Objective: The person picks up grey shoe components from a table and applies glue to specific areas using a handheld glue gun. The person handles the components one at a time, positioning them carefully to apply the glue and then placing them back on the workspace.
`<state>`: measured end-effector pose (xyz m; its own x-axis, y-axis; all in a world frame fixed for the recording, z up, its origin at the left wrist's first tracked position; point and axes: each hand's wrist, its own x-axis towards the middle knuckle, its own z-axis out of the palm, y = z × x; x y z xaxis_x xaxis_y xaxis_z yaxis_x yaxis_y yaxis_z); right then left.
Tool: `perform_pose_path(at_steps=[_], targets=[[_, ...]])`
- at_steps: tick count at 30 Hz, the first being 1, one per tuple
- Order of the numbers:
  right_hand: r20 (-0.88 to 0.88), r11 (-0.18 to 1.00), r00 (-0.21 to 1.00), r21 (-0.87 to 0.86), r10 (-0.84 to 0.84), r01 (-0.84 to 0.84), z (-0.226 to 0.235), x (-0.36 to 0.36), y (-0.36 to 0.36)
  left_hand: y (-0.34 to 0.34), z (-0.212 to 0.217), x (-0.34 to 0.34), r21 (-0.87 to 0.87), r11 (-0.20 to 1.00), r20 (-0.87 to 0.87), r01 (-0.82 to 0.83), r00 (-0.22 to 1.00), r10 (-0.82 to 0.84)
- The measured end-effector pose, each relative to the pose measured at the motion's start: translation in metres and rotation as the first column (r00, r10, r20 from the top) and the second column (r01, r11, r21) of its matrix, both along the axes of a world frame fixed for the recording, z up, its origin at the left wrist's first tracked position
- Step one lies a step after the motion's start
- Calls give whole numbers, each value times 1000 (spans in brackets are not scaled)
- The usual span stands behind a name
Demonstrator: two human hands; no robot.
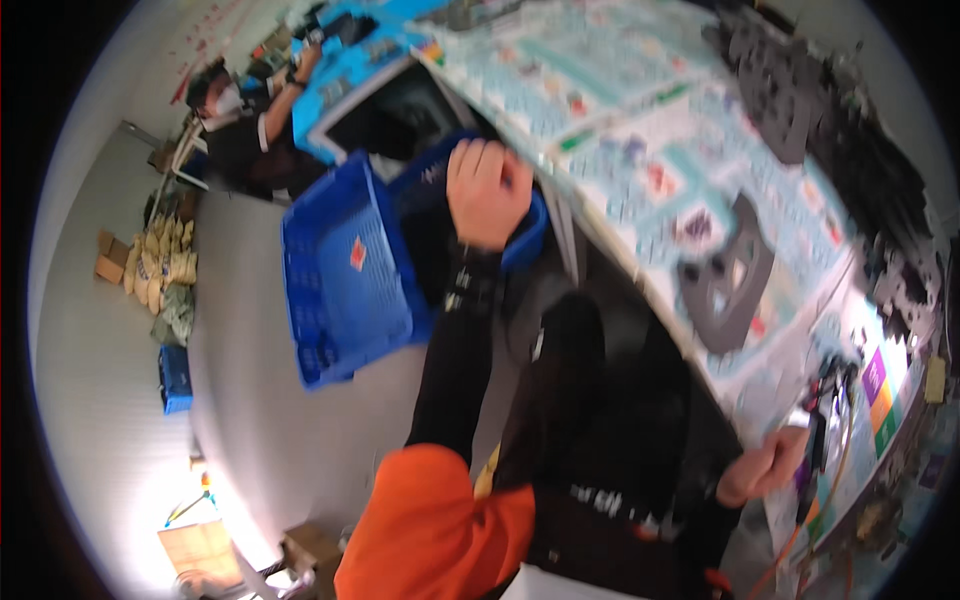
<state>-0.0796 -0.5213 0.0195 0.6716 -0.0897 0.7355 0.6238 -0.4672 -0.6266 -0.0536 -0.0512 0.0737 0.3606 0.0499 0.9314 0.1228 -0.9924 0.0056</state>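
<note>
My left hand [487, 192] reaches forward in a black sleeve and grips the rim of a blue plastic crate [345, 270]. The crate has latticed walls, hangs tilted beside the table and looks empty. My right hand [765, 468] is low on the right with its fingers curled at the edge of the table [640, 130]. Blur hides whether it holds anything. A flat grey moulded part [730, 275] lies on the table between my two hands.
Printed sheets cover the table. Several black parts [800, 100] are piled along its far side, and cables and a dark tool [820, 420] sit near my right hand. Another person [240, 120] works at the upper left. Sacks [165, 270], a small blue box [175, 378] and cardboard boxes stand on the grey floor.
</note>
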Motion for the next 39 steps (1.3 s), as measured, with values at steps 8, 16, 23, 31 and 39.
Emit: perform_pose_path(at_steps=[8, 16, 23, 31, 39], targets=[[-4, 993, 998, -91, 69, -69, 17, -4, 1, -46, -15, 15, -89, 982, -60, 167, 983, -173], [-45, 983, 985, -69, 169, -172, 21, 7, 2, -133, -19, 33, -647, 731, -322, 217, 792, -519], [-82, 978, 979, -75, 189, -195, 5, 2, 5, -179, -20, 19, -598, 801, -533, 40, 727, -434], [-85, 970, 972, -89, 218, -226, 6, 2, 4, -190, -26, 19, -704, 710, -487, 18, 716, -500], [-118, 972, 967, -36, 225, -230, 7, 6, 5, -184, -28, 37, -717, 694, -532, 66, 591, -606]])
